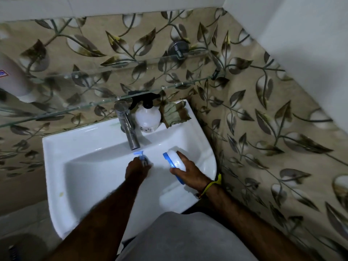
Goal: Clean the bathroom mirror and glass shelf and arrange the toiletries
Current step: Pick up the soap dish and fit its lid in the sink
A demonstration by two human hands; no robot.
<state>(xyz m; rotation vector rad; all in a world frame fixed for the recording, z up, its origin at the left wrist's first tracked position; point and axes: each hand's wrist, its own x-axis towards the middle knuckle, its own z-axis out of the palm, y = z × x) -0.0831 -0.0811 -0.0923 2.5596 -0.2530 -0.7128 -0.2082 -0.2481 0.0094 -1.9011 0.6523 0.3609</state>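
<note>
Over sink (56,147), white-blue soap case (176,162), perhaps.

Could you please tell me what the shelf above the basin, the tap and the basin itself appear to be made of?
The clear flat shelf looks like glass: the leaf tiles show through it and its edge glints. The upright silver tap seems polished metal, probably chromed, given its mirror-like sheen. The glossy white basin looks like glazed ceramic, smooth with soft highlights.

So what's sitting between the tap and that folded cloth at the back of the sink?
In the head view, a white spray bottle with a black trigger stands between the tap and the folded cloth on the sink ledge.
</note>
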